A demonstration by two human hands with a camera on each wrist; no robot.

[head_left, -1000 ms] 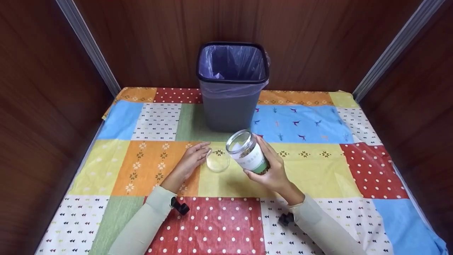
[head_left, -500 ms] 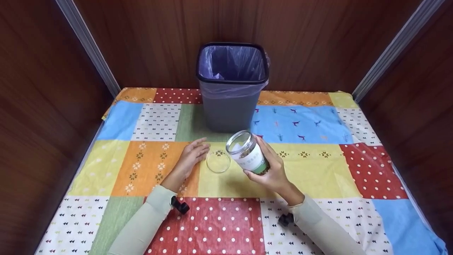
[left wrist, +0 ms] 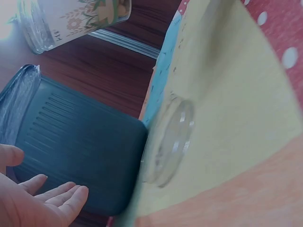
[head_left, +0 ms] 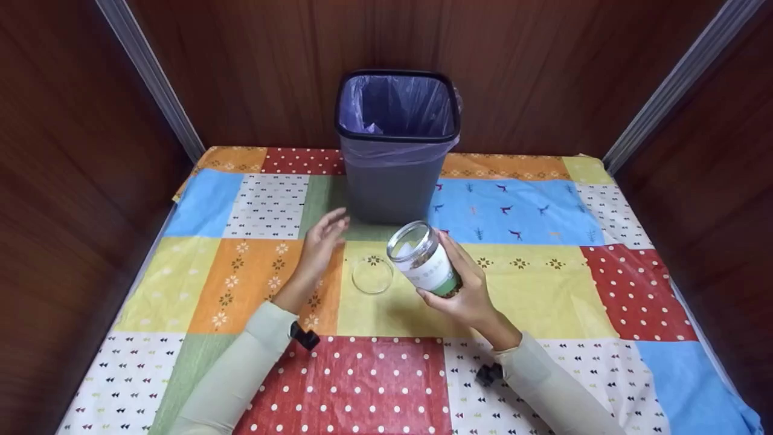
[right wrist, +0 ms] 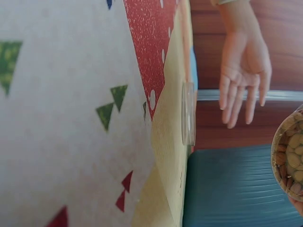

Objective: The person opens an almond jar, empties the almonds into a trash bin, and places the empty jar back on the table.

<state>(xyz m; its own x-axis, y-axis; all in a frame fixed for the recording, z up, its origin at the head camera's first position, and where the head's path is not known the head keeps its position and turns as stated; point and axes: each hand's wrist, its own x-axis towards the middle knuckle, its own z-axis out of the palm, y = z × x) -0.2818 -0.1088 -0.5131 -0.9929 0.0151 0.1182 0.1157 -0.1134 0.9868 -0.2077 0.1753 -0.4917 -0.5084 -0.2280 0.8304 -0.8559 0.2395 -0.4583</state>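
My right hand (head_left: 471, 296) grips a clear jar (head_left: 430, 270) with a white and green label. The jar is held above the cloth, tilted, its uncovered mouth facing up and to the left. Brown, almond-like nuts show through its bottom (right wrist: 292, 158) in the right wrist view. Left of the jar, a clear round lid (head_left: 372, 277) lies on the yellow patch of cloth. My left hand (head_left: 319, 244) is raised beyond and left of the lid with nothing in it, fingers extended and slightly spread. In the left wrist view its fingers (left wrist: 71, 203) overlap the bin.
A grey bin (head_left: 392, 187) with a purple liner (head_left: 398, 154) stands at the back middle of the table, just beyond the hands. Patchwork cloth (head_left: 356, 386) covers the table. Dark wood-grain panels (head_left: 272, 72) enclose the back and both sides.
My left hand has come away from the lid, moving up and toward the bin. The lid stays on the cloth, and the right hand with the jar has barely moved.
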